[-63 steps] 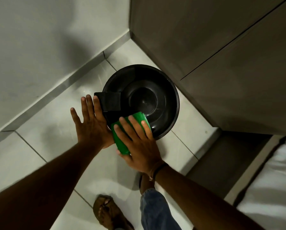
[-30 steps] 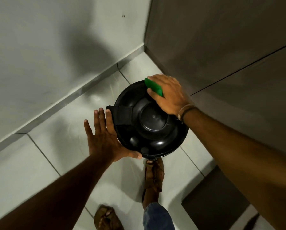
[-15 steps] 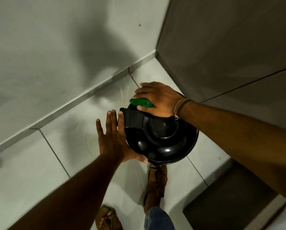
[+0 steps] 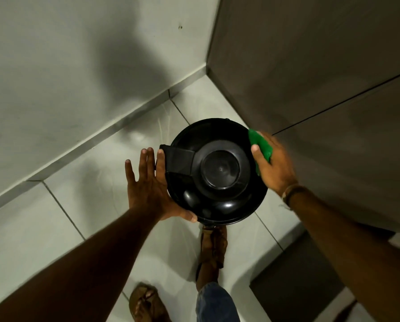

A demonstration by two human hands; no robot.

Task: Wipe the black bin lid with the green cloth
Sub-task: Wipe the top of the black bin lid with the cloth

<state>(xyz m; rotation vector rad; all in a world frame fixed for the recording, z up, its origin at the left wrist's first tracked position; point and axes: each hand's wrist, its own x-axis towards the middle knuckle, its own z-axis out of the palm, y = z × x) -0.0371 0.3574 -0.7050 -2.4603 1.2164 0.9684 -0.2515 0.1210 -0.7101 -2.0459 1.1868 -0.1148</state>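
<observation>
A person's left hand (image 4: 150, 187) lies flat and open against the left edge of the black bin lid (image 4: 217, 173), fingers spread beside the hinge tab (image 4: 179, 161) and thumb hooked under the near rim, bracing the bin w/o gripping anything. The lid sits closed on the round bin, which stands on the pale tiled floor (image 4: 85, 201) in a corner btwn the grey wall (image 4: 78, 66) at left and a dark cabinet (image 4: 322, 77) at right.

At centre, the raised dome of the lid is bare and catches a faint sheen; no hand covers it.

At right, the right hand (image 4: 272, 163) presses the green cloth (image 4: 260, 145) onto the lid's right-hand rim, fingers curled over the cloth and thumb laid on the lid's sloped band. Approx. half a second ago that hand and cloth were at the far left of the lid, next to the hinge tab; a second ago they were at the far right. So the cloth has swept back around the outer band, while the left hand has kept its brace.

Judged from this, the wipe is in mid-course: far and right parts of the rim look covered, but the centre dome and the tab have likely had less attention. Below, a sandalled foot (image 4: 214, 245) stands just under the bin's near edge.
</observation>
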